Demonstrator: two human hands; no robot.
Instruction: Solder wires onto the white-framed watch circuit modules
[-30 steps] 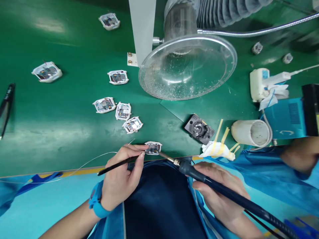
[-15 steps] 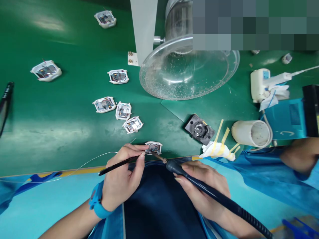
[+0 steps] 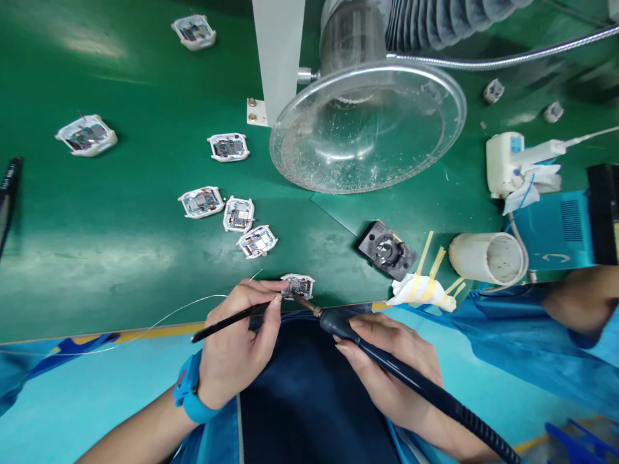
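Note:
My left hand (image 3: 242, 348) is closed around black tweezers (image 3: 229, 322), and a thin silvery wire (image 3: 178, 309) passes through its fingers. Its fingertips rest at the left edge of a white watch case with an exposed circuit board (image 3: 298, 285), near the table's front edge. My right hand (image 3: 394, 361) grips a soldering iron (image 3: 377, 351) like a pen. The iron's tip reaches the lower part of that board; exact contact is too small to tell. Beyond my left hand lie more open watch cases, the closest being one white case (image 3: 258, 242).
A clear fume hood (image 3: 367, 129) hangs over the table. On the right are a black soldering-tip stand (image 3: 387, 250), a taped white cloth (image 3: 420, 291), a white cup (image 3: 488, 259) and a blue box (image 3: 556, 232). Another person's arm (image 3: 580, 299) is at the right edge.
The iron and my right hand have shifted very slightly left. My left hand and the watch case under it look unmoved.

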